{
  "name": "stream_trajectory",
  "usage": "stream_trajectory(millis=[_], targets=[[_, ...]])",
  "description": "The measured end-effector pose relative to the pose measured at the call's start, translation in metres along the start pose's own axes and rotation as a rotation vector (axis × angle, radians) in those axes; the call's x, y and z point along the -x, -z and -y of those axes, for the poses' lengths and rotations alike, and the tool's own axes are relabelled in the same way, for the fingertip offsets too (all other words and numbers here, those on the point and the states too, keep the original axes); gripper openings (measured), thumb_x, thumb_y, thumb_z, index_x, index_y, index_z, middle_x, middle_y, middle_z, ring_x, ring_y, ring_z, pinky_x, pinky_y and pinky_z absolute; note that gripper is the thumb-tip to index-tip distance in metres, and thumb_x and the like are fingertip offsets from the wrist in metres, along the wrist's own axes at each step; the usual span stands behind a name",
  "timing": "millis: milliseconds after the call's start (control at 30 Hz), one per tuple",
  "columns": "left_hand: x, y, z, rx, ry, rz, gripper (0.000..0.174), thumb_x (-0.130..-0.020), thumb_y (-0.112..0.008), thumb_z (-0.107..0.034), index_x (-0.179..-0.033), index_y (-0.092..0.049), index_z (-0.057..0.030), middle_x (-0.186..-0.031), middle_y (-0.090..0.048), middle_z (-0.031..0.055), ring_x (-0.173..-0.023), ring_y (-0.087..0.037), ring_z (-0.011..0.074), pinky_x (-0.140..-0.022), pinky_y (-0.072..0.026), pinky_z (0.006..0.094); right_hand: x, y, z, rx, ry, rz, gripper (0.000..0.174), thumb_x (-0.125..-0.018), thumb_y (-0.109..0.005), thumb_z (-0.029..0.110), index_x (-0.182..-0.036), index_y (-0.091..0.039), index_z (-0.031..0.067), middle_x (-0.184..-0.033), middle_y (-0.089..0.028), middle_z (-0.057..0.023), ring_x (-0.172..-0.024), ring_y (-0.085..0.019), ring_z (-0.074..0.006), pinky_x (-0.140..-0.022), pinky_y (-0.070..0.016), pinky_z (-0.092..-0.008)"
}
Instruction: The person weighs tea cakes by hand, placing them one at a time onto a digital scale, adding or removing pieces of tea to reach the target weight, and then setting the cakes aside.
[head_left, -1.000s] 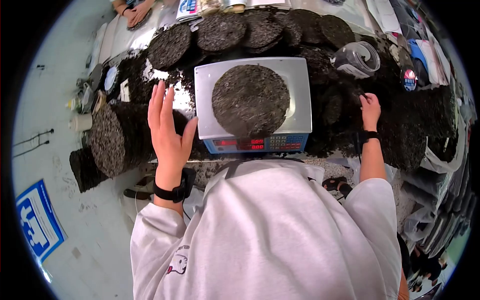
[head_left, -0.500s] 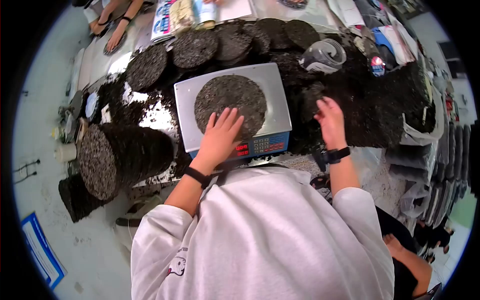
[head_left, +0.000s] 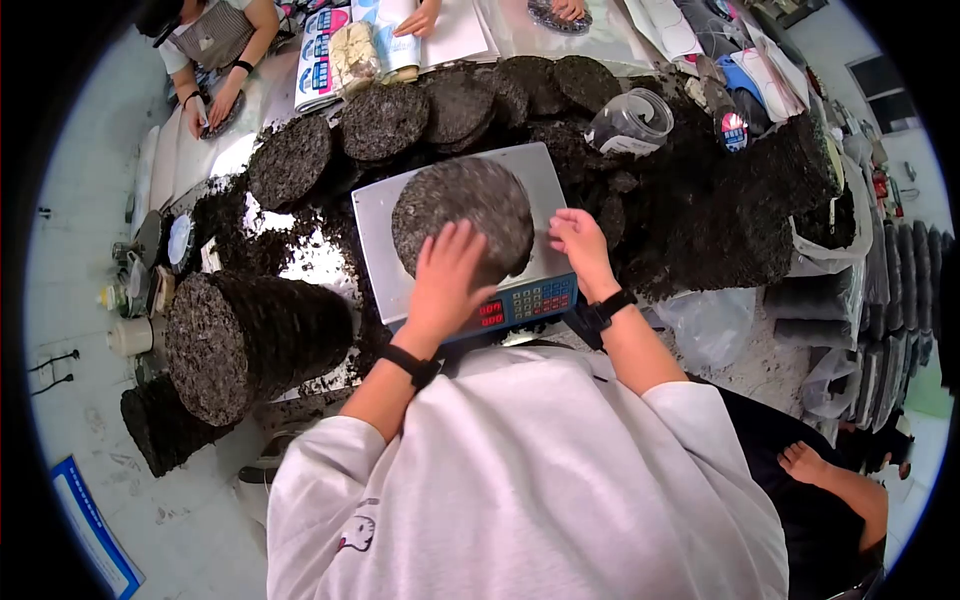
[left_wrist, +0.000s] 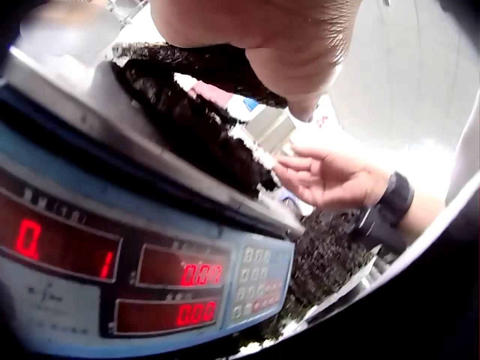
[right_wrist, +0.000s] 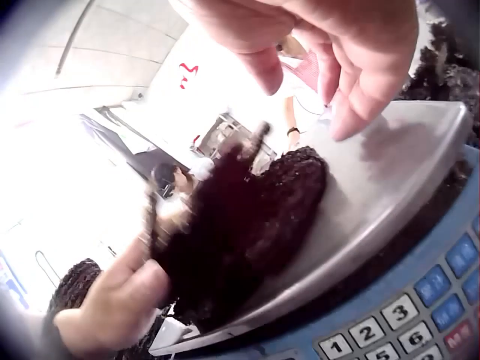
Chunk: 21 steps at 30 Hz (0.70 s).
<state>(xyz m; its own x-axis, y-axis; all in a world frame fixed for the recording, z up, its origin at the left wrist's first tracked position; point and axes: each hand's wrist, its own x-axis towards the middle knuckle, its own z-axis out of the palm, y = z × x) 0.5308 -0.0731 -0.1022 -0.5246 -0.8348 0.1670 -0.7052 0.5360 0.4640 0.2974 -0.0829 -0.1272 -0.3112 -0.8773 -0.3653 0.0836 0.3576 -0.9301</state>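
disc (head_left: pixel 465 195), blurred, seemingly tilted over scale (head_left: pixel 548 185) | left hand (head_left: pixel 448 275) grips its edge | right hand (head_left: pixel 583 245) loosely curled, empty

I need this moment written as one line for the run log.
left hand: grips dark disc | disc: over scale pan | right hand: beside disc, holding nothing | scale display: lit red

Disc stack (head_left: pixel 260 340) left of the scale (head_left: pixel 545 185) — jar (head_left: pixel 635 125) behind, rightward.
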Motion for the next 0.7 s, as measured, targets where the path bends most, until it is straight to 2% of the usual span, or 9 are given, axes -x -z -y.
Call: stream_trajectory(millis=[33,133,200,267,400,500,600,633,700], targets=[[0.002,-0.008,0.0,-0.072,-0.021,0.041,0.074,-0.071,-0.075,-0.029,-0.134,-0.044,-0.0086,-0.145,-0.034,0.0147,-0.136,-0.028,0.0314,-0.111,-0.0204,0.0483,0.003,0.001,0.0,-0.032,-0.07,0.048,0.033,-0.088,-0.062,0.02,-0.112,-0.055,-0.0011,-0.102,-0.06,-0.0066,-0.09,-0.058,-0.0121,-0.075,-0.0493,-0.0261],[0.004,-0.017,0.0,-0.135,-0.046,0.04,0.076,-0.07,-0.076,-0.031,-0.135,-0.044,-0.0094,-0.145,-0.034,0.0145,-0.136,-0.029,0.0306,-0.111,-0.0198,0.0499,-0.018,-0.001,-0.012,0.002,-0.157,0.307,0.04,-0.086,-0.066,0.025,-0.11,-0.056,-0.0044,-0.091,-0.063,-0.0076,-0.084,-0.059,-0.0108,-0.072,-0.048,-0.0242],[0.004,-0.015,-0.001,-0.149,-0.035,0.069,0.076,-0.07,-0.075,-0.032,-0.135,-0.044,-0.0079,-0.145,-0.034,0.0157,-0.136,-0.028,0.0311,-0.111,-0.0189,0.0499,-0.002,-0.02,0.032,0.229,-0.221,0.347,0.04,-0.081,-0.069,0.024,-0.108,-0.057,-0.0043,-0.09,-0.065,-0.0096,-0.084,-0.061,-0.0146,-0.074,-0.0487,-0.0276],[0.004,-0.015,0.001,-0.138,-0.044,0.073,0.078,-0.07,-0.075,-0.034,-0.135,-0.043,-0.0049,-0.146,-0.032,0.0182,-0.137,-0.028,0.0316,-0.111,-0.0177,0.0507,-0.002,-0.036,0.009,0.202,0.015,0.276,0.044,-0.077,-0.072,0.021,-0.109,-0.055,-0.0047,-0.097,-0.065,-0.0117,-0.089,-0.062,-0.0187,-0.078,-0.0488,-0.0319],[-0.007,0.003,-0.004,-0.064,-0.014,0.143,0.083,-0.069,-0.077,-0.035,-0.136,-0.04,-0.0029,-0.146,-0.031,0.0195,-0.138,-0.026,0.033,-0.112,-0.0158,0.0511,-0.003,-0.049,-0.009,-0.244,-0.116,0.23,0.043,-0.079,-0.068,0.004,-0.118,-0.05,-0.0021,-0.11,-0.061,-0.0114,-0.099,-0.059,-0.0206,-0.087,-0.0475,-0.0333],[-0.004,0.05,-0.003,-0.086,0.107,0.024,0.086,-0.067,-0.078,-0.029,-0.138,-0.037,-0.0029,-0.147,-0.03,0.0204,-0.138,-0.023,0.0375,-0.113,-0.0147,0.0516,-0.049,-0.037,0.008,-0.477,-0.125,0.327,0.04,-0.082,-0.064,0.0,-0.119,-0.05,-0.0012,-0.113,-0.06,-0.0112,-0.101,-0.058,-0.021,-0.089,-0.0477,-0.0353],[0.029,0.119,0.011,-0.284,0.239,-0.3,0.085,-0.059,-0.08,-0.016,-0.133,-0.042,-0.003,-0.142,-0.035,0.0223,-0.134,-0.028,0.0412,-0.111,-0.0165,0.0541,-0.121,-0.023,0.041,-0.699,-0.068,0.25,0.034,-0.084,-0.063,0.002,-0.116,-0.052,0.0011,-0.112,-0.06,-0.0107,-0.101,-0.06,-0.0232,-0.088,-0.0492,-0.0375],[0.035,0.148,0.004,-0.379,0.4,-0.297,0.082,-0.061,-0.078,-0.017,-0.133,-0.042,-0.0009,-0.143,-0.035,0.0231,-0.134,-0.028,0.0409,-0.111,-0.0167,0.0537,-0.153,-0.018,0.046,-0.737,-0.05,0.205,0.032,-0.083,-0.064,0.003,-0.113,-0.053,0.0038,-0.109,-0.061,-0.0079,-0.098,-0.06,-0.0218,-0.084,-0.0504,-0.0362],[0.06,0.184,0.009,-0.56,0.493,-0.425,0.075,-0.073,-0.072,-0.016,-0.137,-0.038,-0.0008,-0.144,-0.034,0.0219,-0.135,-0.027,0.0418,-0.11,-0.0215,0.0506,-0.228,-0.011,0.036,-0.807,0.024,0.054,0.038,-0.081,-0.068,0.004,-0.115,-0.051,0.0089,-0.108,-0.06,-0.0043,-0.095,-0.06,-0.0198,-0.075,-0.0495,-0.0344]])
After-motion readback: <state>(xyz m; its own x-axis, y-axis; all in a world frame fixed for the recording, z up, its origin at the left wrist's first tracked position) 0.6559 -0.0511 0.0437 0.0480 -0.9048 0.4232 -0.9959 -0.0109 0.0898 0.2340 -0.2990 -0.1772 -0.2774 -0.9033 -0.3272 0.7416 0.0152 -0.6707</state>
